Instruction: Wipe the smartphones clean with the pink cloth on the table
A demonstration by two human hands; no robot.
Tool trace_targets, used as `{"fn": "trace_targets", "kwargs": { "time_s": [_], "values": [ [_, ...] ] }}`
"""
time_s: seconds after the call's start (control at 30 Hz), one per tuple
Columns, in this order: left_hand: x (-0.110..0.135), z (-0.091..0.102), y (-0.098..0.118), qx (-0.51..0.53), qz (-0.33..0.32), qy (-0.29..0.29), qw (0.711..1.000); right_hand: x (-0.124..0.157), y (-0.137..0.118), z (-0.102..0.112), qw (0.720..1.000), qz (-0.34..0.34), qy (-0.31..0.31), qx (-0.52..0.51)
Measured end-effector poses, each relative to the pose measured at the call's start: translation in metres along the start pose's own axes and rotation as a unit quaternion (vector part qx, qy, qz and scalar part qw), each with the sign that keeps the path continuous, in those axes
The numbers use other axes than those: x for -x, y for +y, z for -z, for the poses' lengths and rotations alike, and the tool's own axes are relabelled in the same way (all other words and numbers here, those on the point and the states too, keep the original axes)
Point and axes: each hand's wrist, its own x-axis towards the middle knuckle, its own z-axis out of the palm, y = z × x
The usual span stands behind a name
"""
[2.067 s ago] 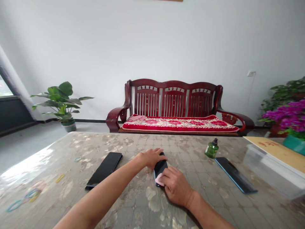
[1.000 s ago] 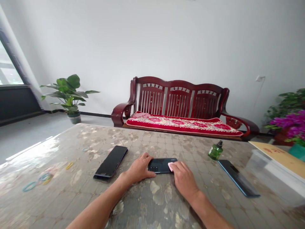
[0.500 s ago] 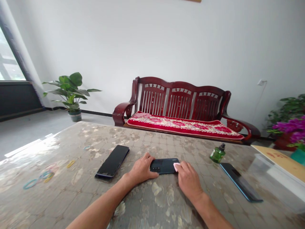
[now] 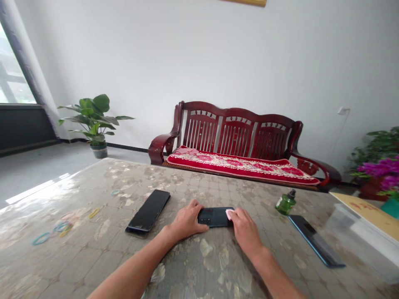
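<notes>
A dark blue smartphone (image 4: 216, 217) lies back up on the table, its camera block toward the left end. My left hand (image 4: 190, 220) grips that left end, thumb on the near edge and fingers on the far edge. In my right hand (image 4: 245, 230) a small pink cloth (image 4: 230, 214) is pinched and pressed on the phone's right end. The fingers hide part of the cloth and the phone's right corner. To the left rests a second, black smartphone (image 4: 149, 211), screen up. Another smartphone (image 4: 314, 241) with a blue edge lies at the right.
Beside the right-hand phone stands a green pump bottle (image 4: 286, 202). A clear plastic box (image 4: 358, 232) with a tan board (image 4: 368, 211) on top occupies the right edge. Several coloured rubber bands (image 4: 60, 227) are scattered at the left. Beyond the patterned table (image 4: 187, 270) is a red wooden bench (image 4: 235, 124).
My right hand has shifted the pink cloth very slightly left and up on the phone's back. My left hand keeps its hold. The camera view has tilted a little.
</notes>
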Motion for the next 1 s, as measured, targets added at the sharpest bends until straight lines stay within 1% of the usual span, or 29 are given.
{"fn": "trace_targets", "kwargs": {
  "time_s": [0.07, 0.13, 0.23, 0.33, 0.4, 0.47, 0.63, 0.7, 0.8, 0.9, 0.97, 1.0],
  "values": [
    [0.000, 0.000, -0.001, 0.000, -0.001, 0.000, 1.000, -0.006, 0.009, -0.004, 1.000, -0.017, -0.005, 0.007],
    [0.000, -0.001, -0.001, 0.001, -0.003, 0.001, 1.000, -0.014, 0.007, -0.006, 1.000, -0.018, -0.017, 0.007],
    [0.000, -0.001, -0.001, 0.000, -0.007, 0.005, 1.000, -0.025, -0.012, -0.006, 0.999, 0.002, -0.038, 0.005],
    [0.000, -0.001, -0.001, -0.002, -0.008, 0.007, 1.000, -0.030, -0.036, -0.004, 0.998, 0.045, -0.045, -0.015],
    [0.000, 0.000, 0.000, -0.002, -0.009, 0.005, 1.000, -0.030, -0.043, -0.003, 0.997, 0.065, -0.043, -0.029],
    [0.000, 0.001, 0.000, -0.002, -0.008, 0.003, 1.000, -0.029, -0.038, -0.002, 0.997, 0.059, -0.042, -0.026],
    [-0.001, 0.000, -0.001, -0.004, 0.000, -0.003, 1.000, -0.029, -0.003, -0.001, 0.998, -0.038, -0.050, 0.027],
    [-0.002, -0.001, -0.001, -0.005, 0.002, -0.004, 1.000, -0.030, -0.002, -0.002, 0.997, -0.052, -0.050, 0.028],
    [-0.002, -0.002, -0.002, -0.007, 0.001, 0.004, 1.000, -0.031, -0.021, -0.004, 0.999, -0.029, -0.045, 0.005],
    [-0.002, -0.003, -0.002, -0.007, -0.006, 0.013, 1.000, -0.031, -0.047, -0.004, 0.999, 0.021, -0.044, -0.021],
    [-0.001, -0.003, -0.002, -0.009, -0.007, 0.013, 1.000, -0.029, -0.054, -0.003, 0.998, 0.044, -0.044, -0.032],
    [-0.001, -0.003, -0.002, -0.011, -0.006, 0.013, 1.000, -0.027, -0.053, -0.003, 0.997, 0.048, -0.044, -0.035]
  ]
}}
